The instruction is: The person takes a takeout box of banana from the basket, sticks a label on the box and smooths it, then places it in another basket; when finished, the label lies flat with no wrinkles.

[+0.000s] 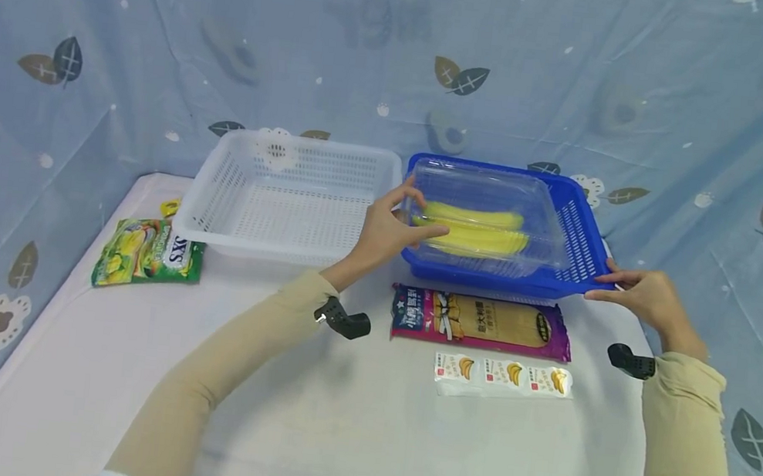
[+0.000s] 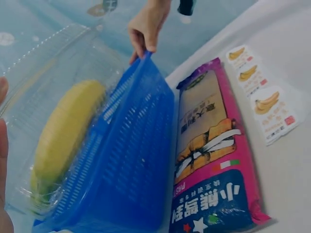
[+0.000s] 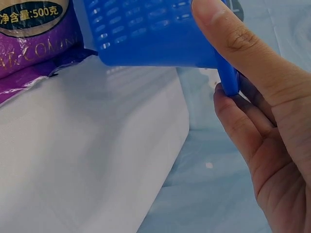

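Note:
My left hand (image 1: 386, 227) grips the left side of a clear plastic container (image 1: 544, 216), thumb at the front and fingers farther back. Yellow bananas (image 1: 482, 239) show through the clear plastic. This container sits tilted in a blue perforated basket (image 1: 488, 282); how deep it reaches is hard to tell. At the basket's front right corner, my right hand (image 1: 650, 301) pinches the rim, thumb above and fingers below, as the right wrist view (image 3: 272, 107) shows. Only a sliver of the left hand (image 2: 4, 160) appears in the left wrist view.
A white perforated basket (image 1: 214, 240) stands left of the blue one. Beside it lies a green and yellow snack bag (image 1: 150, 251), with a small yellow packet (image 1: 170, 207) partly hidden. In front of the blue basket lie a pasta pack (image 1: 484, 324) and a strip of banana-printed sachets (image 1: 503, 376).

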`<action>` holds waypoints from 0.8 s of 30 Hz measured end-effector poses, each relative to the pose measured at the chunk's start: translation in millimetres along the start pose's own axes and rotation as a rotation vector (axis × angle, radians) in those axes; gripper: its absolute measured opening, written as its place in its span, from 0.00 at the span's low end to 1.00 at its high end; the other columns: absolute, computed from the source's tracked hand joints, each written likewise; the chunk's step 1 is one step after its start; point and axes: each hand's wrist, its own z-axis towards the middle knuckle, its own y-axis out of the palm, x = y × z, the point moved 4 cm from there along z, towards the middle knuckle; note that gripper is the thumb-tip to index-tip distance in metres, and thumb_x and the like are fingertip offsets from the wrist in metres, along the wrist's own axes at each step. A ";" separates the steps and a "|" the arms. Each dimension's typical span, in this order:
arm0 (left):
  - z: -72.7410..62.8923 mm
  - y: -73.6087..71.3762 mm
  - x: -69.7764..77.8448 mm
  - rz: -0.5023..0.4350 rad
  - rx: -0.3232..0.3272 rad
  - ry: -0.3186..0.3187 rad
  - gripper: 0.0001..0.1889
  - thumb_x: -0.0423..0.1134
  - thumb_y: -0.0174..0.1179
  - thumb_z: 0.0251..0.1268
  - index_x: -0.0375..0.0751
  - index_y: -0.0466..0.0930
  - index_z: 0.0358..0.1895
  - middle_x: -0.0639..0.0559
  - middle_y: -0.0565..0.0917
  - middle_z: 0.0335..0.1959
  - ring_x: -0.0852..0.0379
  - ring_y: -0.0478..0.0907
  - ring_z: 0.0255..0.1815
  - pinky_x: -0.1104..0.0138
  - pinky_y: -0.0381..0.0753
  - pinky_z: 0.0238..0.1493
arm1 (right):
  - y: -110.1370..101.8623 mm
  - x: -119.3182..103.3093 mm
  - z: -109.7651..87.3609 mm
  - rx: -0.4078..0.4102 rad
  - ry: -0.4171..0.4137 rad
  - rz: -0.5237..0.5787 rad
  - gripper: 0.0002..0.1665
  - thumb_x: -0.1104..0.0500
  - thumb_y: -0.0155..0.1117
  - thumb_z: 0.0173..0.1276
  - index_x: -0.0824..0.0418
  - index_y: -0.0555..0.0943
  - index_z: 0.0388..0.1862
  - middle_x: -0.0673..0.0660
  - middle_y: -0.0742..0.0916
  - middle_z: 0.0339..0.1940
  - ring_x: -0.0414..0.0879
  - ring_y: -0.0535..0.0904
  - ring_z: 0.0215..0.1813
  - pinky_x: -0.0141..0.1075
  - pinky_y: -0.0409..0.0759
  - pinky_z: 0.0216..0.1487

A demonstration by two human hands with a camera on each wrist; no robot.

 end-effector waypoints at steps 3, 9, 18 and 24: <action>-2.4 -4.9 -1.9 -0.008 0.010 -0.005 0.23 0.40 0.75 0.49 0.32 0.75 0.44 0.55 0.57 0.76 0.42 0.78 0.19 0.66 0.73 0.16 | -0.5 2.7 1.9 -0.003 0.018 0.016 0.47 0.39 0.75 0.52 0.75 0.76 0.56 0.65 0.60 0.71 0.74 0.51 0.71 0.68 0.57 0.62; -11.0 -14.2 1.1 -0.020 0.026 -0.029 0.25 0.42 0.75 0.48 0.32 0.75 0.44 0.60 0.58 0.75 0.44 0.77 0.18 0.68 0.72 0.16 | -0.1 8.6 5.1 0.017 0.036 0.029 0.43 0.41 0.76 0.51 0.74 0.79 0.53 0.65 0.62 0.71 0.73 0.53 0.71 0.70 0.55 0.62; -20.1 -26.3 6.8 -0.019 0.020 -0.026 0.18 0.38 0.75 0.49 0.38 0.75 0.39 0.64 0.59 0.73 0.43 0.75 0.16 0.65 0.73 0.17 | 1.1 -1.1 0.9 -0.008 0.043 0.011 0.46 0.41 0.75 0.53 0.75 0.75 0.57 0.65 0.60 0.71 0.74 0.52 0.70 0.70 0.55 0.62; -34.9 -30.6 27.1 -0.036 0.008 -0.033 0.15 0.31 0.73 0.50 0.39 0.74 0.36 0.56 0.59 0.74 0.57 0.72 0.12 0.66 0.76 0.20 | -0.9 -0.8 -1.5 -0.006 0.027 0.004 0.46 0.41 0.74 0.54 0.77 0.74 0.57 0.66 0.60 0.71 0.75 0.53 0.69 0.70 0.56 0.62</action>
